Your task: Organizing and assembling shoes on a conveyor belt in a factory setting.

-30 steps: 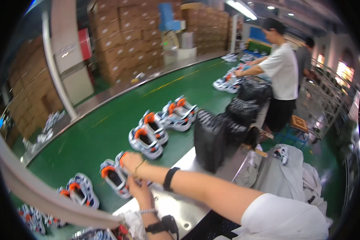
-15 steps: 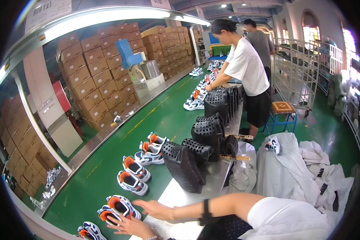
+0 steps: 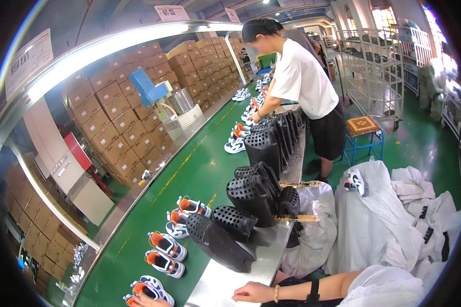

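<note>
At the lower left, my left hand is on a white and navy sneaker with orange lining, its fingers at the shoe's opening. The hand is partly cut off by the lower edge. Its mate, a matching sneaker, stands against it. My right hand is over the near edge of the metal table, apart from the shoes. Its fingers are curled together, and nothing shows in them. Beyond the left hand stands another pair of sneakers, then more sneakers farther along the green belt.
Black perforated shoe-shaped forms stand along the metal table's right side. A co-worker handles sneakers farther up the belt. White sacks, a sneaker and a blue stool are on the right. Cartons are stacked at left.
My right hand has drawn back rightward from the nearest pair, and its fingers have curled. My left hand stays at that pair. The view has shifted, so the shoes sit lower in it.
</note>
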A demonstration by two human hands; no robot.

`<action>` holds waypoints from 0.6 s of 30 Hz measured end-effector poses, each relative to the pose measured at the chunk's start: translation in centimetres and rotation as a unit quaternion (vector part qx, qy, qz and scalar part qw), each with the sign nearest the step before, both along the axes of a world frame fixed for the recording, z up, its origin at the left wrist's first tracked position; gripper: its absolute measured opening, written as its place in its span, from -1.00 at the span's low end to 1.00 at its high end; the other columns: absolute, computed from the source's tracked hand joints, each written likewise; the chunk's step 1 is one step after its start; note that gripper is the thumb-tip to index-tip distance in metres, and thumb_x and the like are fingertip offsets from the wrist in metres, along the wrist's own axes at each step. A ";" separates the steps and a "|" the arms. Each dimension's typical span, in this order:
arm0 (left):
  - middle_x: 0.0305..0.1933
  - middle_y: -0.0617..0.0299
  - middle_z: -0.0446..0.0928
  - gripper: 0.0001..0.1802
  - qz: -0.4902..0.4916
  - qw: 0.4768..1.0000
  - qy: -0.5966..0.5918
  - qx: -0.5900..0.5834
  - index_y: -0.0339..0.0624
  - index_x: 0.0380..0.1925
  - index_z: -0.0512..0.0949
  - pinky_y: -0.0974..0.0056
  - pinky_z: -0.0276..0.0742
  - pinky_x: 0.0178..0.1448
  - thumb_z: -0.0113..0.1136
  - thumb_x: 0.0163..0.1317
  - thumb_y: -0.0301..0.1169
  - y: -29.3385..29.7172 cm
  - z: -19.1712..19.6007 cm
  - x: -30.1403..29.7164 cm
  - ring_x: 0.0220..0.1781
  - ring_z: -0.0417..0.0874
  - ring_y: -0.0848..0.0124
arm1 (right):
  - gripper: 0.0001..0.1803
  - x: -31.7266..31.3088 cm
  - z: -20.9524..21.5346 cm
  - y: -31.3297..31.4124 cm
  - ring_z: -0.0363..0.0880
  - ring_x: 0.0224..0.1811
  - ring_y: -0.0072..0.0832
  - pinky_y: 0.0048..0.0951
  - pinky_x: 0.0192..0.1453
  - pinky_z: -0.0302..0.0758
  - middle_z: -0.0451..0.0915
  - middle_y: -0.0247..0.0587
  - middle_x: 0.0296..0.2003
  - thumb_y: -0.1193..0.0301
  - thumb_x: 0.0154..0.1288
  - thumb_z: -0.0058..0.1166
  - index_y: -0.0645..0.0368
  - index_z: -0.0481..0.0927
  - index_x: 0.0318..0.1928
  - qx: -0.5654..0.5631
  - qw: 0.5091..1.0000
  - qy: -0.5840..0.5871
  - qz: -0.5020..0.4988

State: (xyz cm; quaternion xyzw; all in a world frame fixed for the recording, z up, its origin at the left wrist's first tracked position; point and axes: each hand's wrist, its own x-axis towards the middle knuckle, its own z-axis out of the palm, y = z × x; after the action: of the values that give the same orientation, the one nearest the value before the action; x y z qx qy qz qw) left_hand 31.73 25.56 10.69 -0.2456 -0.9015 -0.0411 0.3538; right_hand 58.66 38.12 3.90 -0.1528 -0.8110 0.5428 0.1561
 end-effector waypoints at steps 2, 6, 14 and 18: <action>0.18 -0.25 0.36 -0.37 -0.207 0.974 -0.006 0.094 -0.39 0.17 0.33 -0.05 0.12 0.40 0.24 0.12 -0.33 2.8 -1.8 -2.1 0.26 0.29 -0.15 | -0.74 0.0 0.1 -0.5 0.55 -0.43 -0.32 -0.35 -0.29 0.44 0.59 -0.10 -0.45 0.23 0.33 0.03 0.17 0.61 -0.25 -0.005 0.999 0.039 0.004; 0.24 -0.18 0.33 -0.19 -0.320 0.925 -0.186 0.084 -0.27 0.32 0.17 0.04 0.30 0.31 0.29 0.06 -0.35 11.4 -1.3 -0.8 0.30 0.31 -0.08 | -0.77 1.5 -0.1 2.1 0.59 -0.46 -0.11 -0.18 -0.34 0.47 0.56 0.01 -0.54 0.27 0.28 0.06 0.16 0.64 -0.36 0.014 0.993 0.111 -0.039; 0.19 -0.22 0.29 -0.19 -0.255 0.942 -0.210 -0.051 -0.17 0.31 0.20 0.01 0.53 0.05 0.17 -0.04 -0.64 15.7 -5.6 -12.7 -0.04 0.58 -0.12 | -0.76 2.1 -0.3 6.3 0.59 -0.51 -0.20 -0.26 -0.38 0.48 0.57 -0.09 -0.56 0.24 0.28 0.07 0.12 0.66 -0.37 0.074 0.981 0.122 -0.132; 0.13 -0.19 0.33 -0.36 -0.254 0.931 -0.255 -0.057 -0.16 0.04 0.50 0.03 0.55 0.04 0.43 -0.18 -0.46 16.4 -4.6 -10.2 -0.08 0.59 -0.09 | -0.76 2.8 -1.3 7.4 0.59 -0.53 -0.24 -0.29 -0.40 0.48 0.58 -0.14 -0.58 0.22 0.28 0.07 0.10 0.66 -0.37 0.088 0.973 0.113 -0.179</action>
State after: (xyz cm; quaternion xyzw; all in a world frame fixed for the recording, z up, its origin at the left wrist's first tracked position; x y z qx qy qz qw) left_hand 21.49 41.94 6.05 -0.4673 -0.8698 -0.1395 0.0750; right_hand 61.48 45.50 2.59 -0.2191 -0.7921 0.4463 0.3540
